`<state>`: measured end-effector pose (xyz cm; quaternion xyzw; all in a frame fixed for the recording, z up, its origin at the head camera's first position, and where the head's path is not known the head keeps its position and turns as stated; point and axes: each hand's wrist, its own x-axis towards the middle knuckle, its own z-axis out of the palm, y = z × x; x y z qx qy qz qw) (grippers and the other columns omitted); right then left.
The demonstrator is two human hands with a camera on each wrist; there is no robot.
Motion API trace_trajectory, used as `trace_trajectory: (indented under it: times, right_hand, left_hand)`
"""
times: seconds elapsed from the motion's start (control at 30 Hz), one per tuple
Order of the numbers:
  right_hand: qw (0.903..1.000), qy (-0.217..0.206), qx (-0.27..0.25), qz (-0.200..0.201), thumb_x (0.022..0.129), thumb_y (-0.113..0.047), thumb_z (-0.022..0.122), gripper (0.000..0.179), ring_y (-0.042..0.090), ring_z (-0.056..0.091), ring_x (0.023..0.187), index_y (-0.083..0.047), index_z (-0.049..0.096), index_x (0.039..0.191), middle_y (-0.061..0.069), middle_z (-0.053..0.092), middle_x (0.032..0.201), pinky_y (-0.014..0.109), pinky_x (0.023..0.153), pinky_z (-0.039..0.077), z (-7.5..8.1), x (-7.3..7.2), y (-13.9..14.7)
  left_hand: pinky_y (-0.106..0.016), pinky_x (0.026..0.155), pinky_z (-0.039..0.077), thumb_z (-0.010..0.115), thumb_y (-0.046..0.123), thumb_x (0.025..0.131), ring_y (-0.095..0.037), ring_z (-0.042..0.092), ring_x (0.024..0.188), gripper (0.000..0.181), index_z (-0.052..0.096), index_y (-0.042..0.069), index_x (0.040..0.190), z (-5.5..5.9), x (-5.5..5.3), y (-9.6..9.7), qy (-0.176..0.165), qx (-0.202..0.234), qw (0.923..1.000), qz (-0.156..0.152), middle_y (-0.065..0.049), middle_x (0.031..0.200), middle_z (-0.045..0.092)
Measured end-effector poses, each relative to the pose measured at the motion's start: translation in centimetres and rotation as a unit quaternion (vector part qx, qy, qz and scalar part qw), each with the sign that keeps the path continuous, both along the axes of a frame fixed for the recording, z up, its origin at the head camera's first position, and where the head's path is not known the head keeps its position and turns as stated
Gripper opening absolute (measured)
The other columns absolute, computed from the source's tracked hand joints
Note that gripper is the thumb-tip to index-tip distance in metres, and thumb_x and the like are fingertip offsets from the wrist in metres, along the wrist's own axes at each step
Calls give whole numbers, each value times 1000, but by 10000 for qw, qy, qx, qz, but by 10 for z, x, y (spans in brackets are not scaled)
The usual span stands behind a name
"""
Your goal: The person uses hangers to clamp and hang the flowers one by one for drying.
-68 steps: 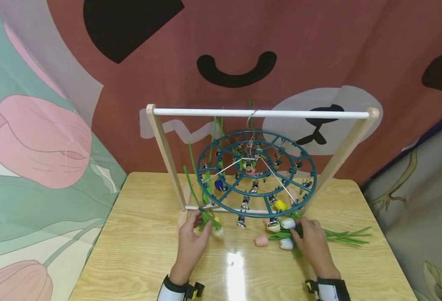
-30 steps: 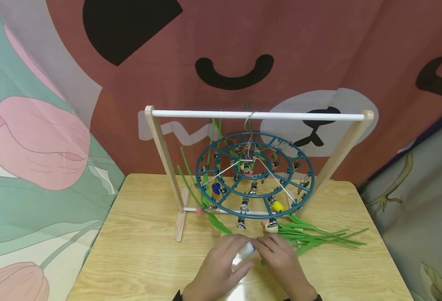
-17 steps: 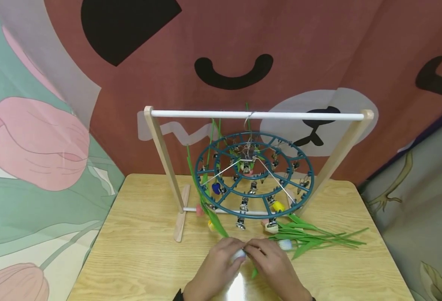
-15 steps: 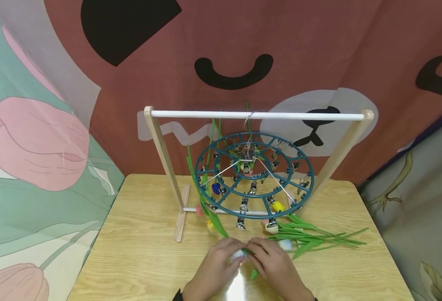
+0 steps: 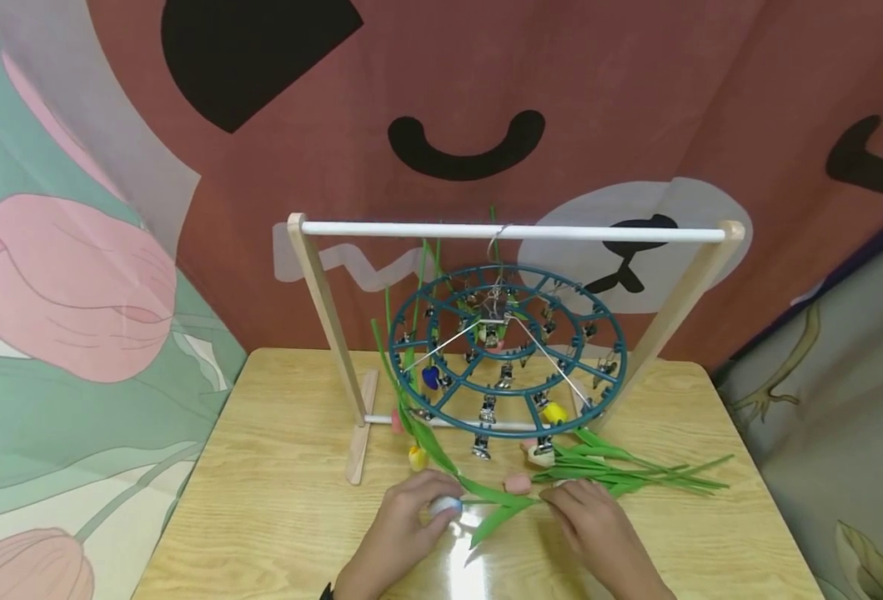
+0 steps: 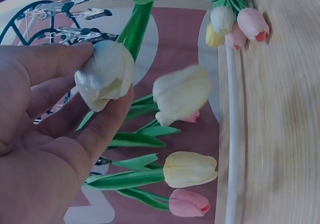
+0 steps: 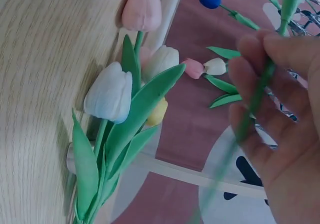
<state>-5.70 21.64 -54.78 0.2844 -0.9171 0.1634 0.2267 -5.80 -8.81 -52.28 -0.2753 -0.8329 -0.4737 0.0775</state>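
Observation:
An artificial tulip with a pale blue-white bloom (image 5: 445, 505) lies level between my hands, close over the table front. My left hand (image 5: 402, 525) pinches the bloom between thumb and fingers, plainly seen in the left wrist view. Its green leaves (image 5: 504, 502) spread between the hands. My right hand (image 5: 594, 529) holds its stem (image 7: 257, 96) between thumb and fingers, the stem's far part blurred. Just beyond hangs a round teal clip hanger (image 5: 512, 433) with several metal clips. Clipped tulips dangle from it, among them a blue tulip (image 5: 430, 377) and a yellow tulip (image 5: 554, 412).
Loose tulips (image 5: 651, 475) lie in a pile on the table's right, stems pointing right; a pink bloom (image 5: 518, 483) sticks out leftward. The hanger hooks onto a white bar (image 5: 411, 229) of a wooden stand (image 5: 326, 317). A printed curtain (image 5: 456, 75) backs the table.
My left hand has left the hanging tulips and my right hand the pile. They met at the front middle round a blue-white tulip, then drew apart along its stem.

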Motion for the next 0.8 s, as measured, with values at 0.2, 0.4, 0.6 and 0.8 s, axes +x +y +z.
trace_trajectory:
  times: [0.2,0.4,0.6,0.8]
  right_hand:
    - [9993,269,6,-272,114,-42,23,62,12,68,92,-19,79,101,-9,73,100,35,71,59,11,3,-2]
    - [9990,331,220,-188,86,-3,73,22,18,67,94,-14,79,104,-2,73,102,41,78,59,32,8,-10]
    - [9967,750,248,165,85,-6,60,29,19,63,91,-16,80,104,-3,71,101,43,75,57,47,7,-23]
    - [9933,993,479,335,108,-21,35,47,18,61,90,-16,81,103,-3,69,99,40,74,54,60,11,-32]
  left_hand:
    - [-30,94,63,83,7,84,-17,69,111,41,70,10,123,-1,3,6,195,-340,9992,70,0,122,71]
    - [-41,106,56,84,23,85,-20,63,122,48,67,10,128,9,8,24,1455,-1296,9795,511,-3,131,69]
    - [-44,100,51,81,40,86,-25,59,125,41,74,20,121,16,10,35,1882,-2196,9512,1075,2,130,71]
    - [-40,93,48,84,40,83,-19,62,115,35,77,23,113,20,10,40,1925,-2533,9426,1012,8,114,76]
